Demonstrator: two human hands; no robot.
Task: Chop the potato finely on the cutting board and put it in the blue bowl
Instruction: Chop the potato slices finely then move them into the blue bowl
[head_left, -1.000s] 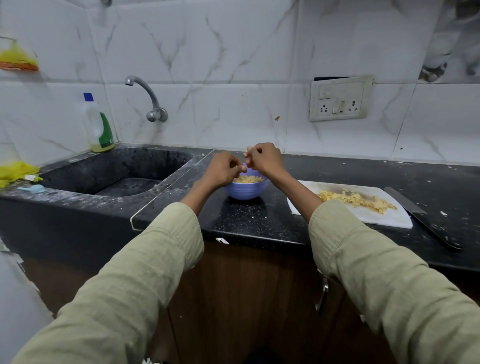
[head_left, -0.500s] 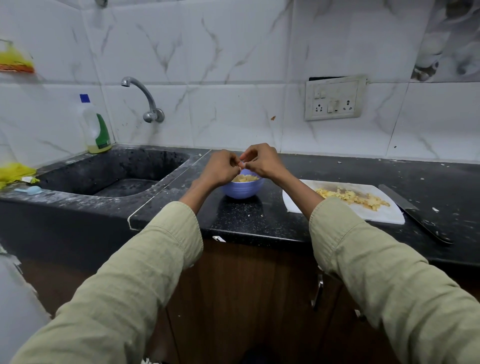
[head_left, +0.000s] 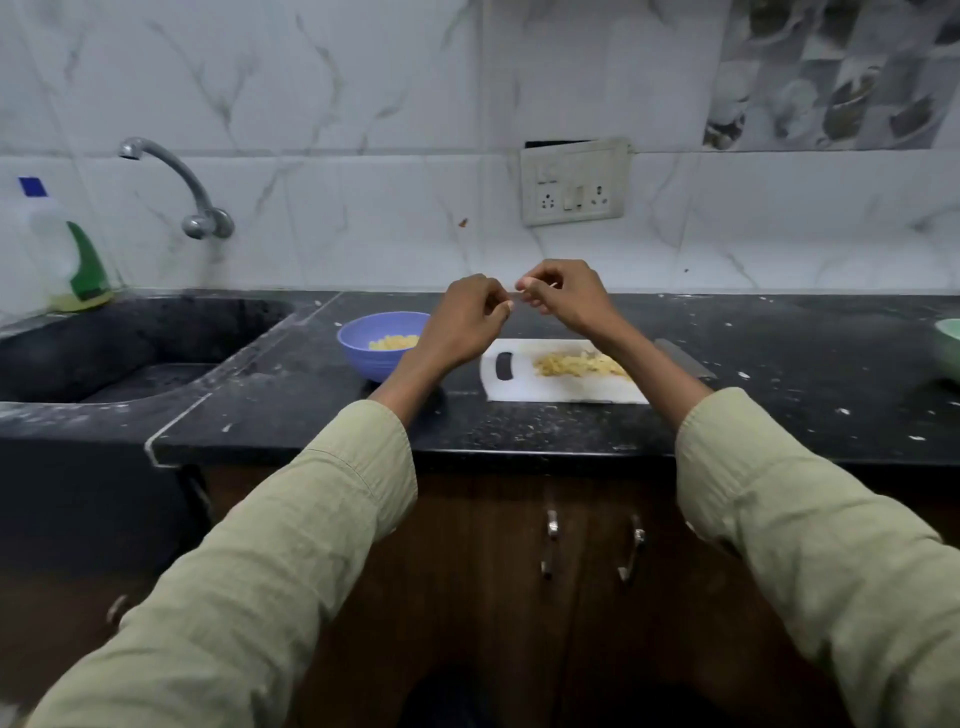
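Note:
The blue bowl (head_left: 353, 332) stands on the black counter and holds some chopped potato (head_left: 393, 342). To its right lies the white cutting board (head_left: 519, 387) with a pile of chopped potato (head_left: 576, 365) on it. My left hand (head_left: 465, 322) and my right hand (head_left: 566, 296) hover side by side above the gap between bowl and board. Both have curled fingers, and their fingertips nearly meet. I see nothing held in either hand. A knife (head_left: 683, 358) lies just past the board's right end, partly hidden behind my right forearm.
A dark sink (head_left: 130, 353) with a tap (head_left: 176, 182) and a dish-soap bottle (head_left: 67, 254) is at the left. A green bowl (head_left: 948, 348) shows at the right edge. A wall socket (head_left: 574, 182) sits above the counter. Cabinet doors are below.
My hands have moved right, from directly over the blue bowl to above the gap between bowl and board. The bowl's contents now show. The fingertips stay close together.

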